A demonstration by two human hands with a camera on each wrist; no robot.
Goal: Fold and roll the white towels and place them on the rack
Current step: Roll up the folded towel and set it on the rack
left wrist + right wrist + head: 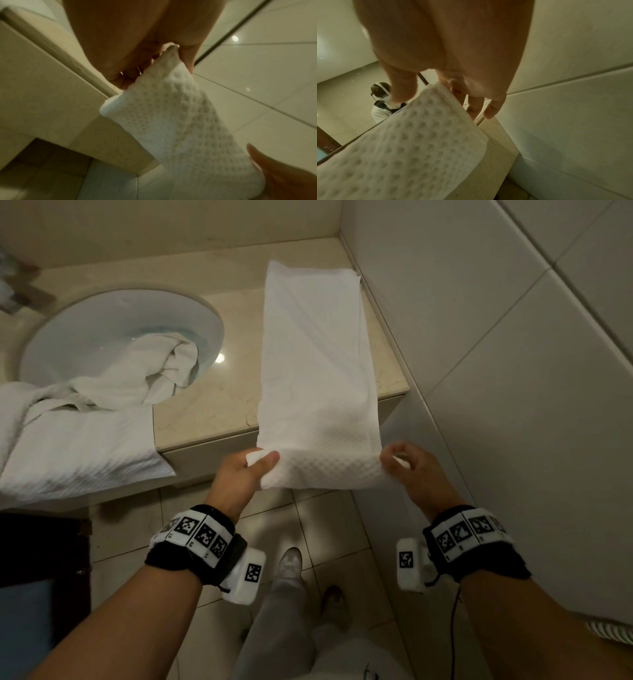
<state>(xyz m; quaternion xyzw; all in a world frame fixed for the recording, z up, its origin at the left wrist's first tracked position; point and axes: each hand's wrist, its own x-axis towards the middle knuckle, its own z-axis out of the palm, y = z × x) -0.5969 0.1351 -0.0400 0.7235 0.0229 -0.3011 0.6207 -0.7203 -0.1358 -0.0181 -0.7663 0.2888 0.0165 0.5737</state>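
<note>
A long white waffle-weave towel (317,364), folded into a narrow strip, lies lengthwise on the beige counter (212,405), its near end hanging past the front edge. My left hand (251,465) pinches the near left corner between thumb and fingers. My right hand (397,460) pinches the near right corner. In the left wrist view the towel (171,121) runs from my left hand (164,54) down to the other hand. In the right wrist view the towel (412,148) sits under my thumb and fingers (412,93). No rack is in view.
A second crumpled white towel (89,419) spills from the round sink (113,316) over the counter's front left edge. A tiled wall (496,337) closes the right side. A faucet (17,289) stands at far left. My legs and shoes are on the tiled floor below.
</note>
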